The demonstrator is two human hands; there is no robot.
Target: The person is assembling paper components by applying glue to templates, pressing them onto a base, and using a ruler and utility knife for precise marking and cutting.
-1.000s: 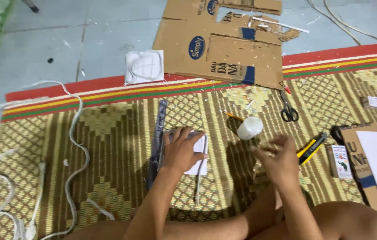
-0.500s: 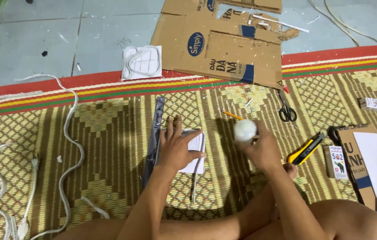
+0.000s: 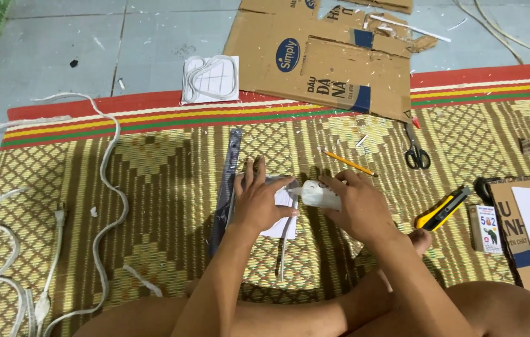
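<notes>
A: What are the 2 hands doing?

B: The left hand [image 3: 263,201] lies flat, fingers spread, pressing a small white sheet [image 3: 282,215] onto the woven mat [image 3: 152,187]. The right hand [image 3: 357,205] is curled around a white bottle [image 3: 321,194], which lies on its side with its tip pointing at the left hand's fingers, just above the sheet.

A: So where is the sheet exactly?

B: Near the middle of the mat, in front of the person's crossed legs, mostly hidden under the left palm. A thin white strip [image 3: 283,253] sticks out from below it toward the person.

A: Anything beside that hand?

B: A grey ruler [image 3: 226,184] runs along its left side, touching or nearly touching the hand; I cannot tell which.

A: And on the right?

B: A yellow pencil [image 3: 347,163] lies just beyond the right hand. Black scissors [image 3: 416,150] rest farther out, near the edge of a flattened cardboard box [image 3: 327,59]. A yellow and black knife [image 3: 443,208] sits near the right forearm, with a small box [image 3: 485,228] just beside it.

A: The left edge?

B: White cables [image 3: 105,187] loop across the mat there, and a white square card [image 3: 210,78] lies on the tiled floor [image 3: 59,50] above the mat's red border.
</notes>
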